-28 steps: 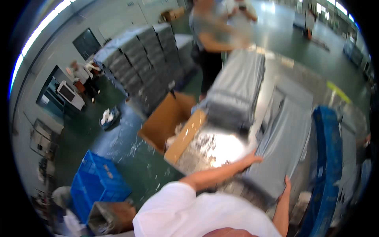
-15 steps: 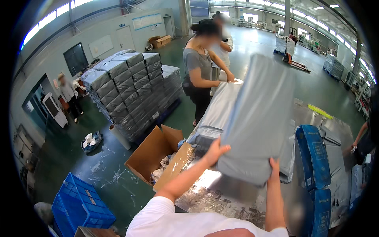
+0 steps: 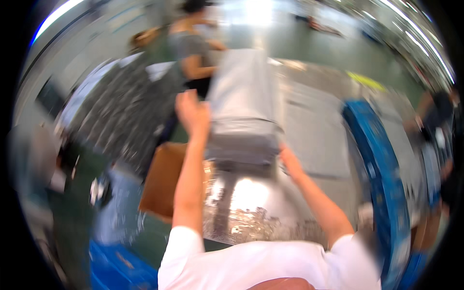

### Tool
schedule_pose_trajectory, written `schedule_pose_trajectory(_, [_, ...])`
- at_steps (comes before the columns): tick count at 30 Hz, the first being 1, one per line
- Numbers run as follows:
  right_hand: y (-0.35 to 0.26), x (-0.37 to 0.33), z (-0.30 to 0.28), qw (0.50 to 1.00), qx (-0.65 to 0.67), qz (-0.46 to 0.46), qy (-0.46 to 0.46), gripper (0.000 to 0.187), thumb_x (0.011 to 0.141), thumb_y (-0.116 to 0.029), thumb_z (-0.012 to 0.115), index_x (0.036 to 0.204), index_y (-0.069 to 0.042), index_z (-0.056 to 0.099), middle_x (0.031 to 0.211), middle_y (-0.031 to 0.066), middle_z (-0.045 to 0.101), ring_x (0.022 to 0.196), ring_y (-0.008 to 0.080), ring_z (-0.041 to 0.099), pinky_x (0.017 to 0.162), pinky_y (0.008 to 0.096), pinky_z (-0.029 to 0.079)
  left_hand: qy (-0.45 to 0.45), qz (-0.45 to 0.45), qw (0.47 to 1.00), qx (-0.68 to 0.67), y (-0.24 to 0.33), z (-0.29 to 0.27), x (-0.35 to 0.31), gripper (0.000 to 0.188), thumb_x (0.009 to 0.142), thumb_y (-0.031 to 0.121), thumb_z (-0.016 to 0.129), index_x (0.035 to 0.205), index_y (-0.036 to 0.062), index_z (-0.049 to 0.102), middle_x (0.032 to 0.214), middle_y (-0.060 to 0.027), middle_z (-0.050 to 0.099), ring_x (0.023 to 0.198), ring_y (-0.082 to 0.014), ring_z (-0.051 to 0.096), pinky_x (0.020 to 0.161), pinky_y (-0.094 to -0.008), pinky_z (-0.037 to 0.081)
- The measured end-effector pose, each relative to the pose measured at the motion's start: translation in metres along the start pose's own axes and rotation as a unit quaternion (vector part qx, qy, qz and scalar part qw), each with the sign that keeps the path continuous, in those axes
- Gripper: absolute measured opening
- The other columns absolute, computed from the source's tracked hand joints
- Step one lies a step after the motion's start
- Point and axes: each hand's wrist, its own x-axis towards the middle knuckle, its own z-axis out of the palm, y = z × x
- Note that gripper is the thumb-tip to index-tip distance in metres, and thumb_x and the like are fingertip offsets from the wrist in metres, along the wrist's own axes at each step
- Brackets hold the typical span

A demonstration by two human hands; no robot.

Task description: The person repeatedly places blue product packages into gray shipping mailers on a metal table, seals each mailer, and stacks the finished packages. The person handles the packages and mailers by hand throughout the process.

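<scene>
A long grey plastic-wrapped package [image 3: 241,104] lies lengthwise on the shiny metal-topped table [image 3: 251,198], its folded near end facing me. Beside its left edge my left hand [image 3: 194,115] is raised, fingers pointing up and apparently apart, with nothing visible in it. Low at the package's right near corner is my right hand [image 3: 288,158]. Its fingers are blurred and partly hidden against the wrap, so their grip does not show. To the right lies a flat grey package [image 3: 316,128].
Blue packages [image 3: 374,154] form a row on the right. An open cardboard box [image 3: 164,181] stands left of the table, with a blue crate [image 3: 118,266] below it. A person in grey [image 3: 191,48] stands at the far left; wrapped bundles [image 3: 125,106] are stacked behind.
The grey package, held up and tilted in both hands before, now lies on the table farther left. My left hand has come off it. The view has turned and blurred.
</scene>
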Motion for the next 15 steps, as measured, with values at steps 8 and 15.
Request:
schedule_pose_trajectory(8, [0.091, -0.288, -0.105, 0.933, -0.248, 0.246, 0.087, 0.024, 0.076, -0.019, 0.058, 0.095, -0.005, 0.061, 0.088, 0.012, 0.063, 0.077, 0.0207, 0.059, 0.068, 0.0322, 0.046, -0.446, 0.273, 0.77, -0.365, 0.174, 0.086, -0.309, 0.026, 0.071, 0.008, 0.059, 0.097, 0.003, 0.06, 0.112, -0.0184, 0.051, 0.104, -0.0344, 0.048, 0.088, -0.0392, 0.039])
schedule_pose_trajectory(15, [-0.055, -0.378, -0.446, 0.581, -0.573, 0.249, 0.522, 0.054, 0.065, -0.047, 0.067, 0.095, -0.002, 0.06, 0.091, 0.0157, 0.059, 0.088, 0.0316, 0.056, 0.073, 0.0395, 0.045, -0.86, -0.128, 0.367, -0.331, 0.269, 0.152, -0.399, 0.06, 0.082, 0.037, 0.058, 0.12, -0.0069, 0.042, 0.11, -0.0156, 0.054, 0.102, -0.0227, 0.051, 0.088, -0.0307, 0.04])
